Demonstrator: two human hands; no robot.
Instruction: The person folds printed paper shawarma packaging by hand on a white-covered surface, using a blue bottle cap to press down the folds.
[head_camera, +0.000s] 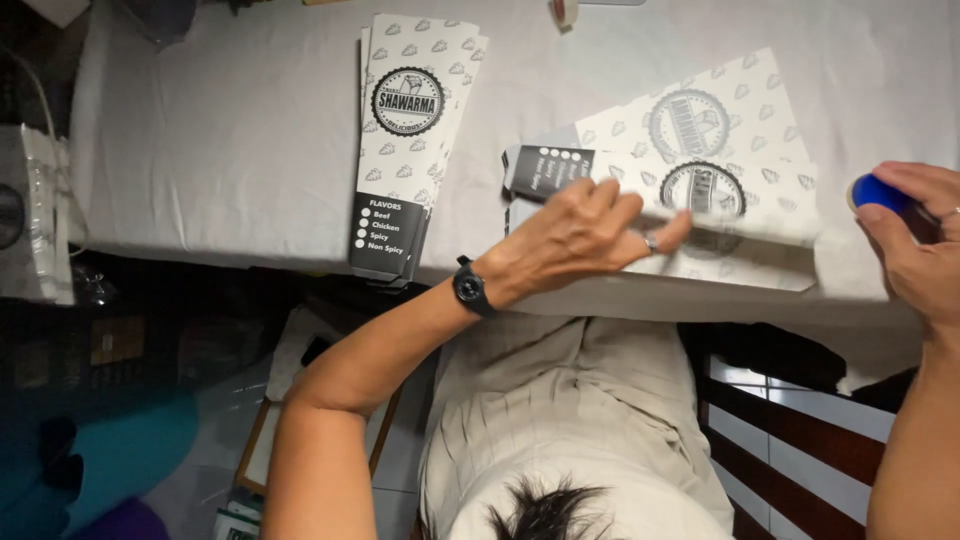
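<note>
Nearest my camera are dark hair (545, 505) and a beige pleated garment (580, 400). Above them, the left hand (580, 235), with a black wristwatch (470, 288) on its wrist, lies palm down with fingers extended and close together. It grips nothing and presses on the flat printed paper sleeve (740, 200).

The sleeve lies at the near edge of the white-covered table (240, 130). Its long axis runs across my view, black end panel pointing left and the far end rising slightly to the right.

I judge the current step to be flattening or creasing this sleeve. The next move calls for steady downward pressure along that axis.

The right hand (915, 250) is partly curled around a small blue round object (878, 192), just beside the sleeve's right end. A stack of matching sleeves (410, 130) lies well to the left.
</note>
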